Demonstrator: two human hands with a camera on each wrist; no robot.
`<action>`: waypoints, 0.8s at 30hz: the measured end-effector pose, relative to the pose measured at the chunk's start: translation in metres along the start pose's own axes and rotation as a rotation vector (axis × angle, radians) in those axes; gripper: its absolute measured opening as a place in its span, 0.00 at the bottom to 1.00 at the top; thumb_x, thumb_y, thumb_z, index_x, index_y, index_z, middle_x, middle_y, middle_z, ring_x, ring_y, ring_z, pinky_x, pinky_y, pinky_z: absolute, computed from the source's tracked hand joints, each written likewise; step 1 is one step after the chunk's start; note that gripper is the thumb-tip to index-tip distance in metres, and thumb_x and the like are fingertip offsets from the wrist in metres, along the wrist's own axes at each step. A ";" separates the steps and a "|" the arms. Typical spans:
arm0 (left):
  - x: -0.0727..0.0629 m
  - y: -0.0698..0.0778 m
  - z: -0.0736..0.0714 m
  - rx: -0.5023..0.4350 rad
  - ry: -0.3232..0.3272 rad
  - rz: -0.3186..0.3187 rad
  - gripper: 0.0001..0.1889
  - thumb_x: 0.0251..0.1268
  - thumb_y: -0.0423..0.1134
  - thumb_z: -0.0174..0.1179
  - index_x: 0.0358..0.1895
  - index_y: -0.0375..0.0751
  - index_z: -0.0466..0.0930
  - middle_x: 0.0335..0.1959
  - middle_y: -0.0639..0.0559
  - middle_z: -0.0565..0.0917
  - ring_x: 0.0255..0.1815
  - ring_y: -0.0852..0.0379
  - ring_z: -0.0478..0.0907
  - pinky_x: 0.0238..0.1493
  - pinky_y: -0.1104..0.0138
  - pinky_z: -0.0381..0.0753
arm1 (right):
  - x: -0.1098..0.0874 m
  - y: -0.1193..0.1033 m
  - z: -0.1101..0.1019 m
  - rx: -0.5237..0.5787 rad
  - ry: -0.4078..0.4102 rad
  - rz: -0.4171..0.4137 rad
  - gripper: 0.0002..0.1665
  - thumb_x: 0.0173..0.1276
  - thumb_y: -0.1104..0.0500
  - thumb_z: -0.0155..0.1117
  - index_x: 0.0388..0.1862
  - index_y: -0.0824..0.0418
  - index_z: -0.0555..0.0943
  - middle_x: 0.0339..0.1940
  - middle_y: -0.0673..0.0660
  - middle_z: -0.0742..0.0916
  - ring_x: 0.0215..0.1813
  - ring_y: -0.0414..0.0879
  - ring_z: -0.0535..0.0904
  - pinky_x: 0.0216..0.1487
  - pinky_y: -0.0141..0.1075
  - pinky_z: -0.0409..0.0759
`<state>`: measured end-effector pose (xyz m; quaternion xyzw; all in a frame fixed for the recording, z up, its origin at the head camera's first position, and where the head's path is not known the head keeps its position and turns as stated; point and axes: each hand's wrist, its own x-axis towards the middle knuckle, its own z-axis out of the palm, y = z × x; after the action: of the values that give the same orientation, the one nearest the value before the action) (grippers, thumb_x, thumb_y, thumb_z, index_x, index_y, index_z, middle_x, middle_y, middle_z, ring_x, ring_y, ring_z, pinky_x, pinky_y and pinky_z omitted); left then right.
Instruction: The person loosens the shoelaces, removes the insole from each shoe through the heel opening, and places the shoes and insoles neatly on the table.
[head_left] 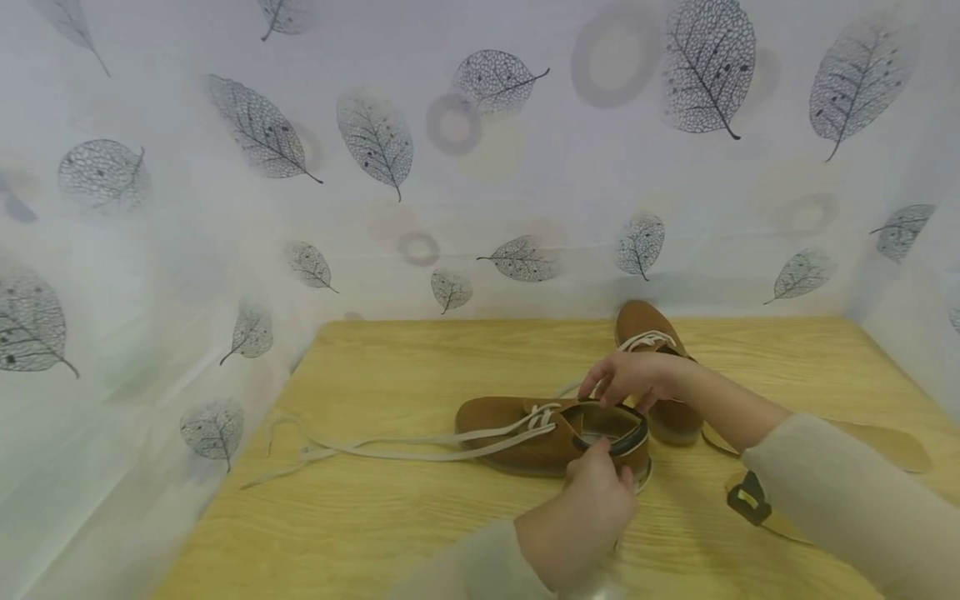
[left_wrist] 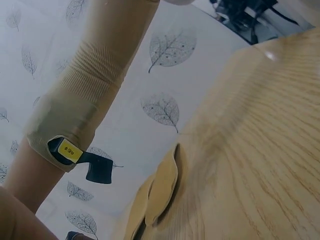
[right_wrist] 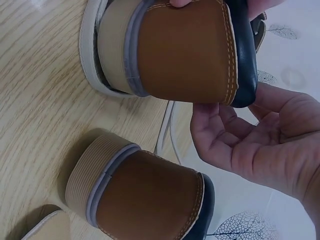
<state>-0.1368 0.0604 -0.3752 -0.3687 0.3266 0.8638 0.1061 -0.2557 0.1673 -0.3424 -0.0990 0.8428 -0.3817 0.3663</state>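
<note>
A brown lace-up shoe (head_left: 517, 458) with a dark padded collar lies on the table, its toe to the left. My left hand (head_left: 596, 500) grips the near side of its collar, thumb at the opening and fingers outside. On the far side, my right hand (head_left: 637, 379) pinches the collar; in the right wrist view the right hand (right_wrist: 280, 135) has its fingers curled against the brown upper. Long pale laces (head_left: 405, 450) trail left from the shoe. Only the right sleeve (left_wrist: 70, 110) and wrist camera show in the left wrist view, not the left hand.
The matching shoe (head_left: 645, 321) stands behind, partly covered by my right hand and forearm. Two tan insoles (left_wrist: 162, 187) lie on the wooden table (head_left: 390, 533) at the right, one insole (head_left: 885, 446) reaching past my sleeve. Leaf-printed cloth (head_left: 450, 208) hangs around the table.
</note>
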 end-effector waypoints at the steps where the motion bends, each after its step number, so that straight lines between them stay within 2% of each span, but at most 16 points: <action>1: 0.001 0.000 0.001 0.001 -0.003 0.007 0.34 0.68 0.30 0.50 0.69 0.21 0.41 0.68 0.24 0.45 0.69 0.26 0.45 0.70 0.48 0.57 | 0.001 0.000 0.000 0.005 0.003 0.001 0.17 0.64 0.66 0.60 0.53 0.60 0.79 0.60 0.65 0.76 0.60 0.56 0.72 0.44 0.50 0.78; 6: 0.005 0.002 0.008 0.007 0.005 0.059 0.30 0.68 0.29 0.50 0.66 0.19 0.46 0.67 0.24 0.51 0.68 0.28 0.50 0.70 0.47 0.56 | 0.005 -0.001 0.000 0.029 0.020 -0.005 0.17 0.65 0.67 0.58 0.54 0.61 0.78 0.62 0.67 0.74 0.61 0.60 0.71 0.45 0.51 0.78; 11: 0.010 0.006 0.015 0.036 0.025 0.066 0.36 0.61 0.27 0.58 0.66 0.18 0.46 0.68 0.24 0.49 0.69 0.28 0.50 0.70 0.48 0.57 | 0.010 -0.001 -0.001 0.058 0.072 0.013 0.17 0.66 0.67 0.57 0.53 0.62 0.78 0.64 0.69 0.72 0.65 0.64 0.66 0.47 0.53 0.75; 14: 0.013 0.008 0.018 0.072 0.061 0.083 0.36 0.59 0.28 0.61 0.65 0.20 0.51 0.67 0.25 0.53 0.67 0.30 0.54 0.69 0.48 0.60 | 0.013 -0.001 0.000 0.090 0.107 0.022 0.17 0.65 0.68 0.57 0.53 0.63 0.78 0.64 0.68 0.73 0.65 0.62 0.66 0.47 0.52 0.74; 17: 0.017 0.010 0.021 0.111 0.103 0.114 0.30 0.58 0.29 0.61 0.61 0.20 0.60 0.64 0.26 0.59 0.64 0.31 0.59 0.66 0.47 0.64 | 0.014 -0.001 0.001 0.111 0.129 0.010 0.17 0.66 0.68 0.56 0.54 0.66 0.77 0.61 0.68 0.74 0.63 0.61 0.68 0.47 0.50 0.76; 21: 0.023 0.014 0.023 0.087 0.122 0.137 0.28 0.55 0.26 0.60 0.59 0.19 0.62 0.65 0.27 0.61 0.65 0.32 0.57 0.68 0.44 0.58 | 0.014 0.000 0.001 0.110 0.163 -0.015 0.17 0.67 0.68 0.54 0.55 0.67 0.75 0.60 0.68 0.74 0.62 0.61 0.68 0.46 0.47 0.77; 24: 0.028 0.018 0.025 0.056 0.139 0.168 0.29 0.53 0.23 0.60 0.59 0.18 0.62 0.64 0.27 0.63 0.66 0.32 0.57 0.69 0.43 0.54 | 0.013 0.003 0.002 0.112 0.188 -0.032 0.18 0.68 0.68 0.52 0.56 0.69 0.73 0.58 0.68 0.74 0.60 0.58 0.69 0.40 0.42 0.78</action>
<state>-0.1785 0.0614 -0.3739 -0.3959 0.3867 0.8326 0.0207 -0.2633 0.1622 -0.3521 -0.0556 0.8492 -0.4415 0.2843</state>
